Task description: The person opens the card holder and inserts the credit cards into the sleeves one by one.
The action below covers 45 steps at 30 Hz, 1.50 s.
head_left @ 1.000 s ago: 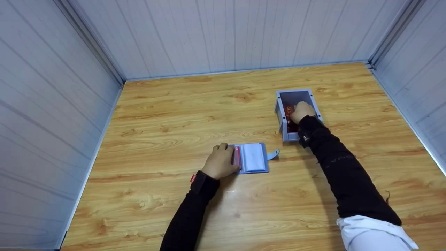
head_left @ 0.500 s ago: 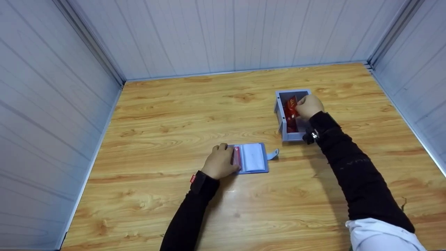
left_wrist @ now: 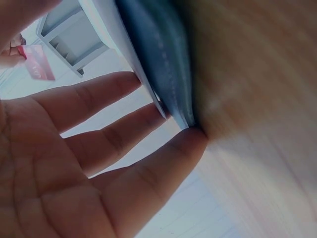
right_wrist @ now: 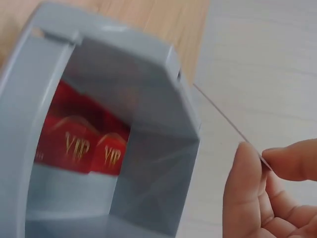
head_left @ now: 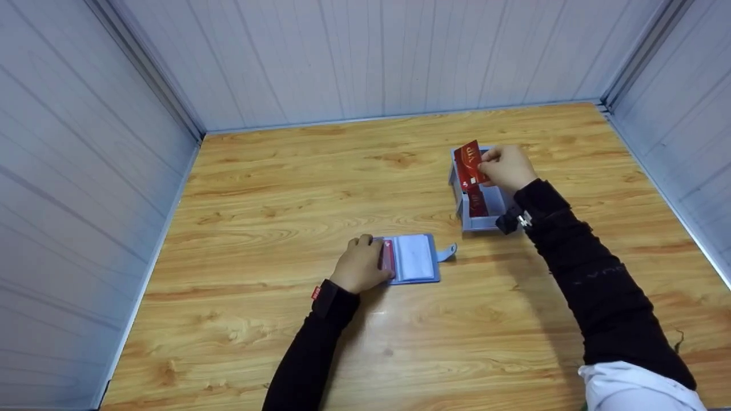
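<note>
Now right hand [head_left: 507,167] is pinching a red card [head_left: 469,164], lifting clear of the grey bin [head_left: 478,221] at right; left hand [head_left: 361,265], fingers flat, is pressing the card holder [head_left: 416,258] open on the desk [head_left: 274,217].

Wood-grain tabletop [head_left: 274,188] fills the floor of the scene — pale ribbed wall panels [head_left: 354,51] closing in left, far, right.

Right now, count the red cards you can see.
4, perhaps more hidden. One red card is pinched in the right hand above the grey box; two stand inside the box; one sits in the blue wallet under the left hand.
</note>
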### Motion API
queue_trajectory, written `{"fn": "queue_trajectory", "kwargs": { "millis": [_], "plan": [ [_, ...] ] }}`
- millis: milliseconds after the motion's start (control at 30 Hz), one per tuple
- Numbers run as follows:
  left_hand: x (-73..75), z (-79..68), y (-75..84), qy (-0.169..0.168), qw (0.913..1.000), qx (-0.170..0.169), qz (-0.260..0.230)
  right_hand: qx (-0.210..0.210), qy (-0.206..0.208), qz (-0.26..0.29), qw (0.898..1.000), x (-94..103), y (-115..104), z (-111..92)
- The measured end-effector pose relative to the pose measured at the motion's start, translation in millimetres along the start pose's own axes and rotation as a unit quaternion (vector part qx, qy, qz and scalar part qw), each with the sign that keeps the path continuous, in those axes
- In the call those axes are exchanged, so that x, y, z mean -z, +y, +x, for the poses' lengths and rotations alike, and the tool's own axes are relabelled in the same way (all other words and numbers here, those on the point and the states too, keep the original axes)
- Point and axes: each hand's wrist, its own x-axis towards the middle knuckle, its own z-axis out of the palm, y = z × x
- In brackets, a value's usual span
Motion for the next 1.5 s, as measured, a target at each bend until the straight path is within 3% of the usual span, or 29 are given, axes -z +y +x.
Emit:
{"fn": "queue_trajectory", "kwargs": {
  "millis": [333,733,833,1000,1233,1500],
  "plan": [
    [-0.4,0.2,0.0,0.002,1.0000,-0.005,-0.008,0.046,-0.042,0.013,0.998,-26.1,-1.9,-15.6],
    [-0.9,-0.3,1.2,0.009,0.9999,-0.006,-0.004,0.057,-0.110,0.096,0.988,-65.5,13.0,-23.8],
    [-1.2,-0.4,1.3,0.011,0.9999,-0.005,-0.004,0.049,-0.113,0.089,0.988,-75.0,17.7,-25.2],
    [-1.8,-0.1,0.8,0.012,0.9999,-0.004,-0.003,0.016,-0.143,0.125,0.982,-91.1,24.4,-28.6],
    [-1.3,0.7,0.9,0.010,0.9999,0.000,-0.003,0.021,-0.183,0.152,0.971,-107.0,27.7,-34.5],
    [-0.8,0.9,1.1,0.005,1.0000,0.002,-0.008,0.018,-0.170,0.201,0.965,-118.8,29.8,-36.4]
  ]
}}
